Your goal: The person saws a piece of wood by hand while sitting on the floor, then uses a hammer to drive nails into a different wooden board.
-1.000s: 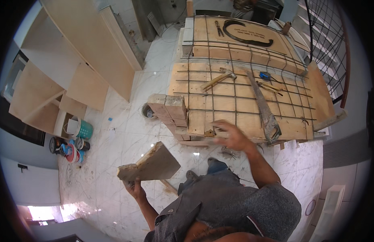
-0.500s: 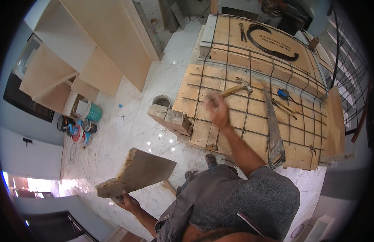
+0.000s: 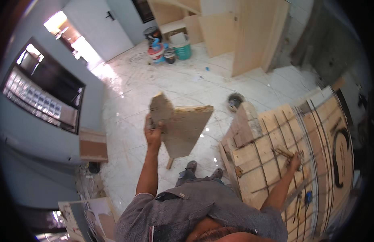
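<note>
In my left hand is an irregular grey-brown board with a rough, pale broken edge, held up over the floor at its left side. My fingers wrap round that side. On the right, my right hand reaches over the steel bar mesh on the plywood deck. Its fingers close round the hammer near the head, and the wooden handle sticks out past them. The fingers are slightly blurred. Nearer me on the mesh lie a blue tape measure and a yellow-handled tool.
A block-like masonry end stands at the deck's corner, with a round bucket beside it. Paint pails and plywood cabinet panels stand at the back. A curved black hose lies on the deck's far-right part.
My view has swung left. My right hand, blurred near the hammer's handle before, is now at the hammer near its head. The board is raised and turned in my left hand.
</note>
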A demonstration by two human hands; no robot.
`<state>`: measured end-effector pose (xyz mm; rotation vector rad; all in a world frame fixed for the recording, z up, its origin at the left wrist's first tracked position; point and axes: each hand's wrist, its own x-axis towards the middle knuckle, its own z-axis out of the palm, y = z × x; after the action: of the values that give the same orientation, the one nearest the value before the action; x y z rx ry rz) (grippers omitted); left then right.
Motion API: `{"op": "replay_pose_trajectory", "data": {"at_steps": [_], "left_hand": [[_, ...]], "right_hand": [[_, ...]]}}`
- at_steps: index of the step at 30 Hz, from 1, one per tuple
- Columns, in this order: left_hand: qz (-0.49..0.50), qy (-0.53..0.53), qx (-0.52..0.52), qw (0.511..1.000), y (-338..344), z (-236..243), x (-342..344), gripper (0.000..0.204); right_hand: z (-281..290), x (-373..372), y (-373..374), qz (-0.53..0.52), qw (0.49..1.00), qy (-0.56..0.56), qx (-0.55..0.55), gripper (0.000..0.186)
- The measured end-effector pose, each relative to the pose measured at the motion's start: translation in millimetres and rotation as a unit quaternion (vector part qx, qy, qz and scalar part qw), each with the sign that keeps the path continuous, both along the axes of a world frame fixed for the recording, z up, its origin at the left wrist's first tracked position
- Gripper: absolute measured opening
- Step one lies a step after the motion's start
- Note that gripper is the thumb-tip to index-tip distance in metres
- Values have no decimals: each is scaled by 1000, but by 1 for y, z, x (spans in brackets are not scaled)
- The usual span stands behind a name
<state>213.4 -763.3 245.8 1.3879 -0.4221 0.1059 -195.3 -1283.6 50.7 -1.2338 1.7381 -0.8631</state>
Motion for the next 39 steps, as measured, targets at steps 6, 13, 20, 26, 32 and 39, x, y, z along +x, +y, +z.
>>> {"op": "replay_pose_trajectory", "data": {"at_steps": [6,13,20,26,32,39], "left_hand": [[28,-152,70,986,-25,29,12,53],[-156,-215,140,954,-115,59,15,54],[-373,-169,295,864,-193,48,20,64],[-426,-144,344,824,-211,52,19,60],[-447,-132,417,780,-212,40,26,62],[-485,-98,471,730,-209,47,33,63]], "right_hand": [[30,13,15,-153,961,-220,-65,74],[164,-4,120,111,923,-238,-281,60],[230,34,175,355,884,-64,-295,32],[286,98,186,447,800,-145,-373,30],[304,153,169,547,693,55,-466,40],[284,199,164,571,664,106,-472,43]]}}
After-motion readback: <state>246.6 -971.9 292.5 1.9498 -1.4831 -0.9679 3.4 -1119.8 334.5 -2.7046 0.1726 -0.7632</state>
